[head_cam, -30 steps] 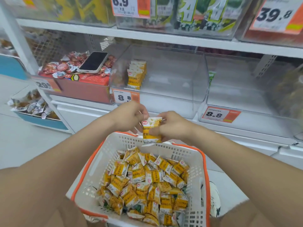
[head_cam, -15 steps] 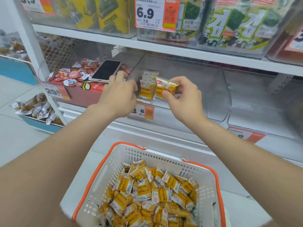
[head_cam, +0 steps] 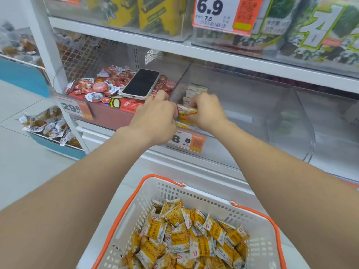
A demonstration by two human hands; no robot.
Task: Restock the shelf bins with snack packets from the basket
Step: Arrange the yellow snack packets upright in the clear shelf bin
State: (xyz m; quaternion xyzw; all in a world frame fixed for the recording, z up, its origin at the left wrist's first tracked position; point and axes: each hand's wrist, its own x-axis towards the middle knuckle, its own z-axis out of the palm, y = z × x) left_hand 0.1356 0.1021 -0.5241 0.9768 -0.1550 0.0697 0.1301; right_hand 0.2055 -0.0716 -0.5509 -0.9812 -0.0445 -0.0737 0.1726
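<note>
A white basket (head_cam: 169, 193) with orange rim sits below, holding several yellow snack packets (head_cam: 186, 241). Both hands reach into the front left corner of a clear shelf bin (head_cam: 262, 105). My right hand (head_cam: 207, 111) pinches a yellow packet (head_cam: 186, 111) and holds it against the short row of packets (head_cam: 194, 90) standing in the bin. My left hand (head_cam: 155, 117) has its fingers curled against the packet's left end; whether it grips the packet I cannot tell. A second packet (head_cam: 184, 125) lies under the hands at the bin's front.
A phone (head_cam: 141, 83) lies on red wrapped snacks (head_cam: 97, 86) in the bin to the left. Price tags (head_cam: 186, 141) hang on the bin fronts. Another clear bin (head_cam: 334, 121) stands at the right. The upper shelf (head_cam: 213, 55) overhangs the bins. A blue bin (head_cam: 48, 125) stands low on the left.
Both hands rose from above the basket to the clear bin, carrying one yellow packet. They now sit lower and closer together at the row of packets.
</note>
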